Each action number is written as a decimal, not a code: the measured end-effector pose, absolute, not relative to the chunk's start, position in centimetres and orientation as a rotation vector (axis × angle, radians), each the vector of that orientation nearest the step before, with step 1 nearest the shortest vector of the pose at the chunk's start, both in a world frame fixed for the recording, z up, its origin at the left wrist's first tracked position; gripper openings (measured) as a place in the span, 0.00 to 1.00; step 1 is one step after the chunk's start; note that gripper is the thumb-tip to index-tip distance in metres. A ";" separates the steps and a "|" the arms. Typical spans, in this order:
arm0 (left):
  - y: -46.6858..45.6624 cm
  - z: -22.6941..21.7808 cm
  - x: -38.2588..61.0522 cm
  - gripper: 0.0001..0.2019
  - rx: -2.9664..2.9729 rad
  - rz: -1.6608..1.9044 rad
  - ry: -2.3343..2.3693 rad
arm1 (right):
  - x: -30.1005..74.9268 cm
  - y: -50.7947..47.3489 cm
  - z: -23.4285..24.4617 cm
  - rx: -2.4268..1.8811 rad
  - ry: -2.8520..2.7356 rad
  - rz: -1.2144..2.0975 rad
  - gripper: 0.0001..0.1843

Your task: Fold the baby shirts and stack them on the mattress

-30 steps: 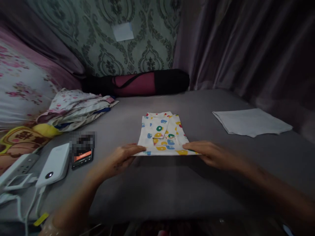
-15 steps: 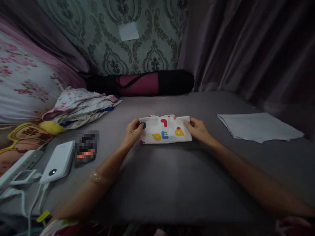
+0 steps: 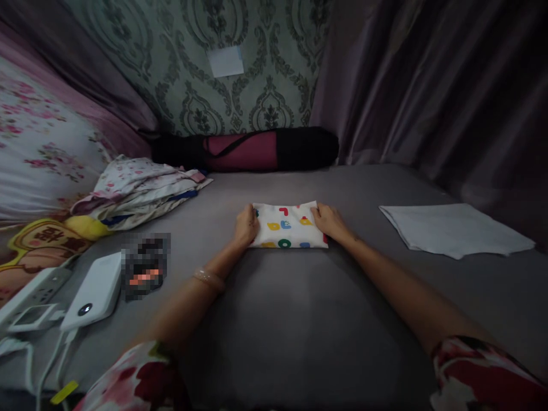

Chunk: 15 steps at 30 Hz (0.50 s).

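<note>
A folded white cloth (image 3: 287, 226) printed with colourful letters lies at the middle of the grey bed surface. My left hand (image 3: 247, 225) grips its left edge, fingers curled round the fabric. At the opposite edge, my right hand (image 3: 329, 222) pinches the cloth near its upper right corner. The fabric between the hands looks slightly puffed, and its lower edge runs nearly straight. Some fingertips of both hands are hidden by the cloth or by the hands themselves.
On the right lies a folded pale grey cloth (image 3: 456, 229). A white power bank (image 3: 95, 292), a power strip (image 3: 40, 291) and a blurred dark object (image 3: 145, 267) are on the left. Crumpled clothes (image 3: 145, 185) and a black-and-maroon long bag (image 3: 244, 151) lie further back.
Both hands have drawn slightly closer together on the printed cloth. Its front now hangs differently, with a green ring and more print showing along the lower edge.
</note>
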<state>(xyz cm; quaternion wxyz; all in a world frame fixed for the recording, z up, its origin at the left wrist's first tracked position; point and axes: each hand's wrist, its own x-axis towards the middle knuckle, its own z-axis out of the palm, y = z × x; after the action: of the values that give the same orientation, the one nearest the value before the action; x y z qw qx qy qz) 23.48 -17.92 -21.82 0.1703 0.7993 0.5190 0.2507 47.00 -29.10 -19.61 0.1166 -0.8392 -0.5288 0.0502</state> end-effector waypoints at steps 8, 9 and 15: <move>-17.2 -22.7 23.7 0.13 2.305 0.659 1.535 | 46.4 -28.5 -20.0 -2.517 -1.463 0.157 0.25; -17.2 -22.6 23.7 0.13 2.294 0.641 1.558 | 46.4 -28.4 -20.0 -2.517 -1.454 0.160 0.25; -17.6 -21.8 24.3 0.12 2.257 0.536 1.670 | 46.1 -28.1 -20.0 -2.537 -1.427 0.131 0.23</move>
<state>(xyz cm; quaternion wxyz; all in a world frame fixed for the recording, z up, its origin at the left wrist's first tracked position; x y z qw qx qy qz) 24.32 -17.64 -21.82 0.1413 0.7817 0.5784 0.1856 46.09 -28.09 -20.03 0.1137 -0.8650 -0.4867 0.0446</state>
